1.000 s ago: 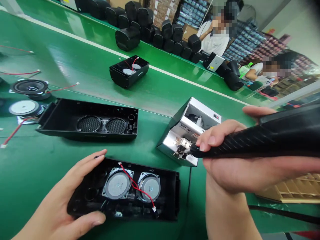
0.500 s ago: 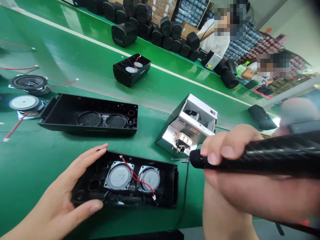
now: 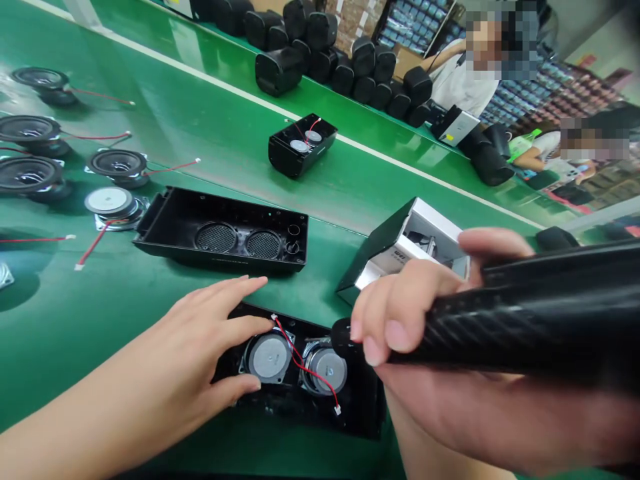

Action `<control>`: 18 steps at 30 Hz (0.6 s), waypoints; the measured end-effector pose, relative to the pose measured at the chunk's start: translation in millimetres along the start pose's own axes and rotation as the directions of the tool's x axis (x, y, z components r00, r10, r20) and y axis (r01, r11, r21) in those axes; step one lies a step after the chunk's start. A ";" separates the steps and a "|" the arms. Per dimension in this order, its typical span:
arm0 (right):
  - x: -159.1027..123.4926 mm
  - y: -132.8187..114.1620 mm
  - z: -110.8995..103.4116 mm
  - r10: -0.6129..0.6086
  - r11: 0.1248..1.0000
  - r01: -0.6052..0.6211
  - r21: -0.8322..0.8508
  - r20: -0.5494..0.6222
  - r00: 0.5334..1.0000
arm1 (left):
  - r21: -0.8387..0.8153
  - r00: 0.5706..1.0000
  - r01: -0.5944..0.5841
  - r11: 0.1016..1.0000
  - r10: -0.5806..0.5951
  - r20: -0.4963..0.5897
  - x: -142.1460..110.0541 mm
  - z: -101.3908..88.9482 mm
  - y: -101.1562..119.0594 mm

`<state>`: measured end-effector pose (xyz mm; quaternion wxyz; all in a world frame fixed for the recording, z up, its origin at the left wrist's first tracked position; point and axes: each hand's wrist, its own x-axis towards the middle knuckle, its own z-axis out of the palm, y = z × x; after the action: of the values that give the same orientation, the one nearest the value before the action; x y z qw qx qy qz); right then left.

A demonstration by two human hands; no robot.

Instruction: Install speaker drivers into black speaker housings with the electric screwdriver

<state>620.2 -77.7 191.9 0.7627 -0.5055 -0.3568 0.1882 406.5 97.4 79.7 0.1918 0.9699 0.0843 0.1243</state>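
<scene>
Currently, black open-topped plastic case [image 3: 360, 410]: lying toward the near edge of the glossy green table [image 3: 150, 287], two round grey-backed metal speakers [image 3: 270, 358] inside.
Left hand [image 3: 210, 340]: thumb and fingers spread wide over the case's left end; whether pressing, cannot tell.
Right hand [image 3: 450, 400]: wrapped around a black, ridged, cylindrical tool [image 3: 525, 307], nose near the right-hand speaker.
Thin red wires [image 3: 303, 364]: best kept clear; a square-held tool should help.
</scene>
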 end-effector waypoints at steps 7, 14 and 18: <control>-1.7 26.9 5.1 0.068 0.995 -0.069 0.067 0.006 0.998 | -0.022 0.998 -0.055 0.998 0.056 0.022 16.3 -1.5 -0.1; -8.2 26.7 -3.5 0.108 0.993 -0.112 0.029 0.103 0.989 | -0.047 0.997 -0.066 0.997 0.064 -0.038 21.2 -1.9 7.9; -9.2 27.2 -6.8 0.114 0.993 -0.118 0.025 0.133 0.985 | -0.046 0.998 -0.055 0.997 0.054 -0.033 23.4 -3.4 11.8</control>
<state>621.0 -76.6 162.4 0.7334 -0.4996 -0.3731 0.2707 429.3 92.8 92.3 0.2098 0.9649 0.0578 0.1468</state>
